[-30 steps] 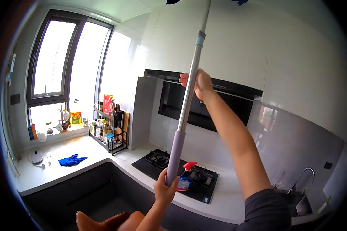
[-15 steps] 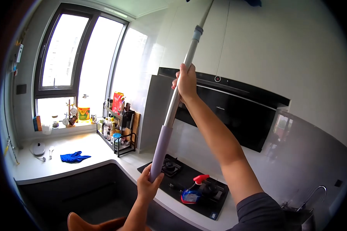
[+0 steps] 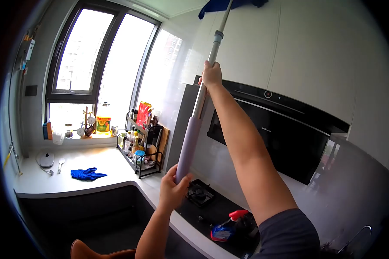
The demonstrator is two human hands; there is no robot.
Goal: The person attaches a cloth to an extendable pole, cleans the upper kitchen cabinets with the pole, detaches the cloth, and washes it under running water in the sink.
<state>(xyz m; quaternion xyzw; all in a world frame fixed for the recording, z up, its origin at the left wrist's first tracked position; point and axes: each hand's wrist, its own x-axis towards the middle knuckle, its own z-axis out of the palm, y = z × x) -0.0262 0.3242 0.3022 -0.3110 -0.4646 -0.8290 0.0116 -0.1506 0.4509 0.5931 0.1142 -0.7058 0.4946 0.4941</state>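
Note:
Both my hands grip a long telescopic pole (image 3: 212,51), slanting up and to the right. Low on its lilac handle (image 3: 189,144), my left hand (image 3: 173,189) is closed around the end. My right hand (image 3: 212,75) wraps around the grey metal shaft higher up, below the collar. At the top, dark blue cloth (image 3: 220,6) spreads around the pole's end, against or close to the white upper cabinets (image 3: 246,43); the frame edge cuts off the head.
Beneath my arms is a black gas stove (image 3: 196,211) with a red-and-blue spray bottle (image 3: 222,231). A black range hood (image 3: 268,134) juts from the wall. A blue cloth (image 3: 87,174) lies on the white counter (image 3: 43,183) near a spice rack (image 3: 149,172). A brown chair back (image 3: 80,250) is at bottom.
More of the blue cloth at the pole's top has come into view. The room has shifted rightward in view, and my right hand appears slightly higher. Both hands keep hold of the pole.

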